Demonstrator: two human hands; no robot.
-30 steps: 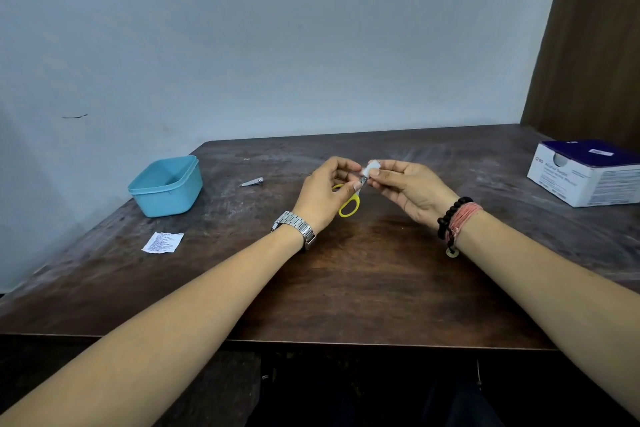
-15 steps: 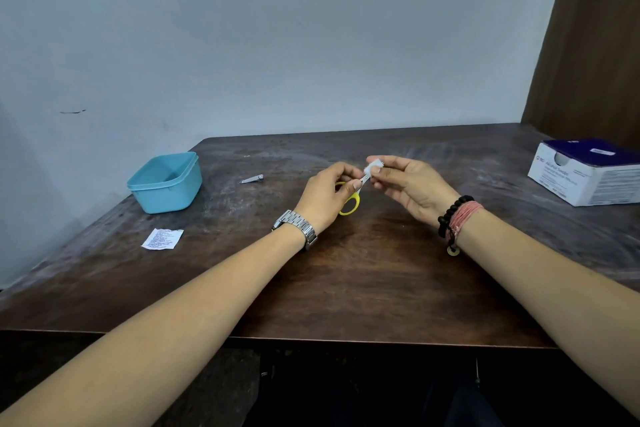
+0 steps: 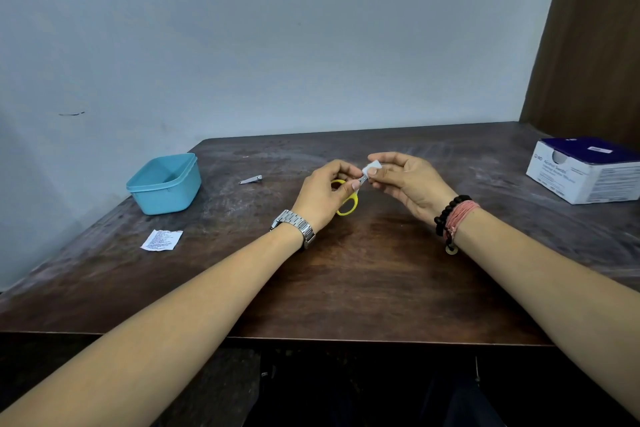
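Hands (image 3: 322, 199) (image 3: 410, 184) with scissors (image 3: 350, 205), swab (image 3: 371, 169); tub (image 3: 166, 199) apart

Both bare forearms are stretched from the near edge toward the middle, converging. The left hand (image 3: 329, 194) is curled round small scissors (image 3: 348, 207), its back turned upward. The right hand (image 3: 407, 182) is held just right of it, thumb and forefinger pinched on a white pad (image 3: 371, 169).

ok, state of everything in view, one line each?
left hand: grips scissors handles
right hand: pinches swab
scissors: held up, tip against swab
swab: pressed on scissors' tip
teal container: upright, lidless
nail clipper: lying on table
sachet: flat on table
swab box: top dispenser hole open
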